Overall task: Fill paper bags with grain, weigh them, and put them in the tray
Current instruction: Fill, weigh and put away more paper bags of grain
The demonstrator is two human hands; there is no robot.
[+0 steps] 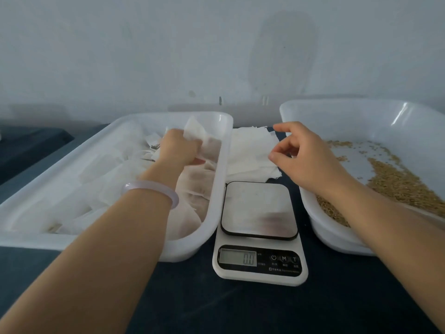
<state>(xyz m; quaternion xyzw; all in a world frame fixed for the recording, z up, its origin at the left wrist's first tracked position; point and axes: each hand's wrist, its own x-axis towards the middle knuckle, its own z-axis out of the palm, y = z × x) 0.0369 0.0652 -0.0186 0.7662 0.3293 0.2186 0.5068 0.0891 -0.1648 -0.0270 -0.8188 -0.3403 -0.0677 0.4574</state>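
**Bag gripped in the left tray**

A filled paper bag [202, 138] sits in the left tray [216, 189] among other filled bags, held by the left hand [179, 149] with its fingers [192, 143] clamped on it. The right hand [305, 157] hovers over the stack of empty bags [250, 153], fingers loosely curled and apart, holding nothing. The scale [258, 210] lies on the table [240, 309] between the trays. Grain [397, 184] lies in the right tray [337, 112].

Both bare forearms are reaching forward, well apart. Left hand [179, 148] is facing palm-down, its fingers curling round a paper bag [201, 135] and gripping it. Right hand [303, 160] is hovering, index finger pointing left, thumb and other fingers curling loosely, holding nothing.
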